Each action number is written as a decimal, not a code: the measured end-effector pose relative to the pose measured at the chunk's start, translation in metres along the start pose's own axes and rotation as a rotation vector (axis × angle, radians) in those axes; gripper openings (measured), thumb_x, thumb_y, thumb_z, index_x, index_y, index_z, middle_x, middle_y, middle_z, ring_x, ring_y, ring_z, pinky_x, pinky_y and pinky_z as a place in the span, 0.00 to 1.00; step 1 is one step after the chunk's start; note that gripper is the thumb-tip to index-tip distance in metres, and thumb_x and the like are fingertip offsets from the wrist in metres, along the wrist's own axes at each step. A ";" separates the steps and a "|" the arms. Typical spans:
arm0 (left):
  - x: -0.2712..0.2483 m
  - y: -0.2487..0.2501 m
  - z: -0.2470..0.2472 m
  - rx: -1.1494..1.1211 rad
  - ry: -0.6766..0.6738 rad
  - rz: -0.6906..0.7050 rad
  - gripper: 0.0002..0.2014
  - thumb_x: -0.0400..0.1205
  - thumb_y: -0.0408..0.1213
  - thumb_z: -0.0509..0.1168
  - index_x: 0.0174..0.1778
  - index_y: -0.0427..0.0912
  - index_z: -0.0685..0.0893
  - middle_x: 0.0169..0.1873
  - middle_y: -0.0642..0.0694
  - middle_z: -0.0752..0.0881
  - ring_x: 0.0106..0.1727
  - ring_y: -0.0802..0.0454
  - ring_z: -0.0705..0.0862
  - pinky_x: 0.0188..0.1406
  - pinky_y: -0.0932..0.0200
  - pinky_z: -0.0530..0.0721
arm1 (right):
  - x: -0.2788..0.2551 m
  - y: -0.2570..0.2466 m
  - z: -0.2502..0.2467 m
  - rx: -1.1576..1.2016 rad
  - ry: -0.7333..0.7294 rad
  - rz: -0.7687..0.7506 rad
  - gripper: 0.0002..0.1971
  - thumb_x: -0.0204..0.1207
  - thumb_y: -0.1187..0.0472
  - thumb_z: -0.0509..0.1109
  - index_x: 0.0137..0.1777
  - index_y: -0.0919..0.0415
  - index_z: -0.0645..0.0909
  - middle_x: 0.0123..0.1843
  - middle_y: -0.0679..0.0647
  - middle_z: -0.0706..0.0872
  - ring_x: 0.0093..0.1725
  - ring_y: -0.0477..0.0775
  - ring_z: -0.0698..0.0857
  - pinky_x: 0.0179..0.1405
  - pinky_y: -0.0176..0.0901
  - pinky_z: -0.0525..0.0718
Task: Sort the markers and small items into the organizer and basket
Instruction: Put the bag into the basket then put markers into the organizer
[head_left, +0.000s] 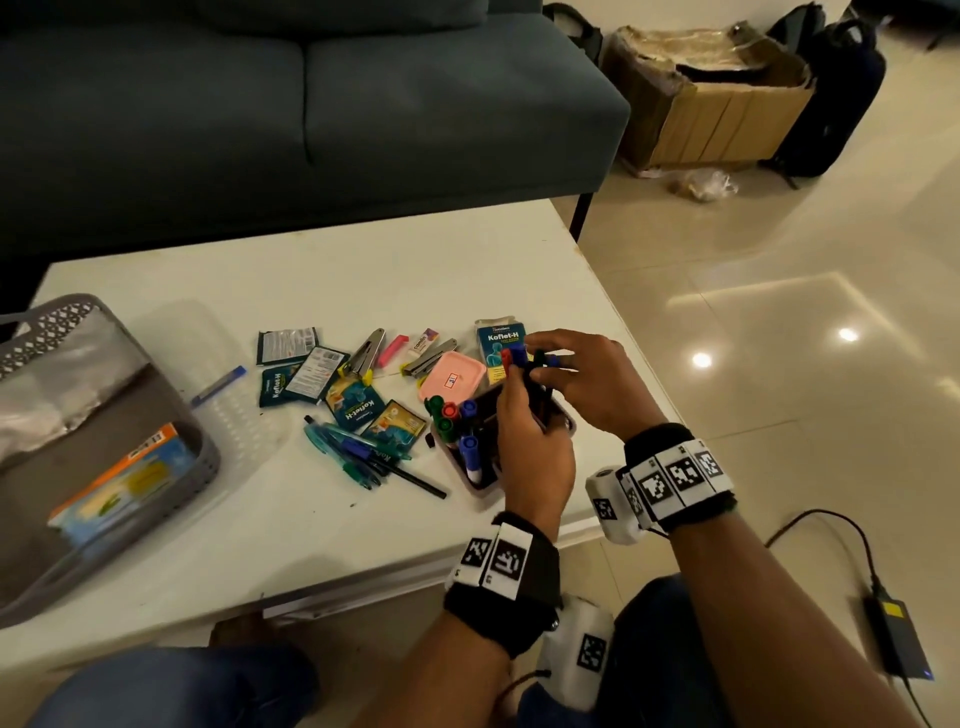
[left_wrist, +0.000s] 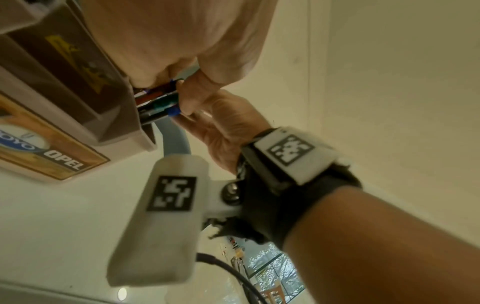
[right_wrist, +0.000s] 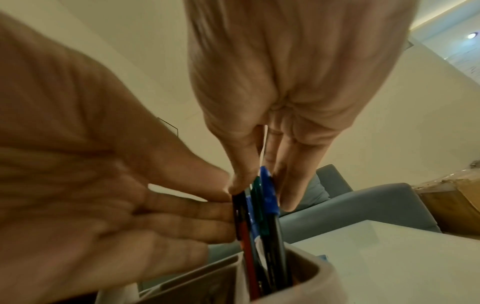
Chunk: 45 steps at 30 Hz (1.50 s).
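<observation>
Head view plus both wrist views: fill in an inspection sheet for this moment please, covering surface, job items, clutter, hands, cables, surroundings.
Surface: white table, marked near its front edge.
Job's things: organizer with capped markers standing in it; a bundle of pens going into a compartment; grey basket at the left holding a box.
Clutter: loose pens, sachets, staplers, pink lid, Koflet-H box.
Hands: left hand and right hand both pinch the pens.
Cables: black lead and power adapter on the floor.
Surroundings: blue sofa, cardboard box, dark bags.
</observation>
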<state>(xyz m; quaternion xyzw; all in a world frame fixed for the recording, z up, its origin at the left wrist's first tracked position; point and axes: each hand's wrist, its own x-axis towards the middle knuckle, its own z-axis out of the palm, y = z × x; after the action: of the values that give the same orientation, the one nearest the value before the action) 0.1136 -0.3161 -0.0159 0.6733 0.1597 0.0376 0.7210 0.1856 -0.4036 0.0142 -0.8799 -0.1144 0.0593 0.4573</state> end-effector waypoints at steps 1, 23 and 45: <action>-0.002 -0.004 -0.001 0.003 0.003 -0.009 0.40 0.76 0.30 0.64 0.81 0.65 0.62 0.75 0.55 0.76 0.75 0.56 0.76 0.71 0.42 0.80 | 0.000 0.000 -0.001 0.029 -0.013 0.006 0.20 0.77 0.67 0.74 0.65 0.46 0.85 0.63 0.47 0.88 0.59 0.47 0.87 0.62 0.39 0.85; 0.014 -0.035 -0.236 0.296 0.347 -0.372 0.11 0.75 0.33 0.69 0.49 0.53 0.83 0.48 0.41 0.89 0.55 0.37 0.87 0.58 0.43 0.84 | -0.059 -0.085 0.153 -0.731 -0.396 -0.231 0.09 0.79 0.61 0.63 0.55 0.61 0.80 0.57 0.60 0.84 0.54 0.64 0.86 0.48 0.49 0.80; 0.031 -0.033 -0.204 0.713 0.251 -0.234 0.24 0.78 0.43 0.71 0.68 0.42 0.73 0.62 0.38 0.77 0.59 0.35 0.82 0.57 0.47 0.77 | -0.020 -0.074 0.205 -0.822 -0.176 -0.165 0.19 0.75 0.62 0.70 0.66 0.60 0.75 0.60 0.59 0.80 0.56 0.62 0.84 0.44 0.55 0.87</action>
<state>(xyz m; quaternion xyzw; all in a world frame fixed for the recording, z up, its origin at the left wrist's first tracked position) 0.0807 -0.1150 -0.0626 0.8488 0.3253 -0.0204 0.4162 0.1128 -0.2053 -0.0431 -0.9685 -0.2372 0.0469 0.0602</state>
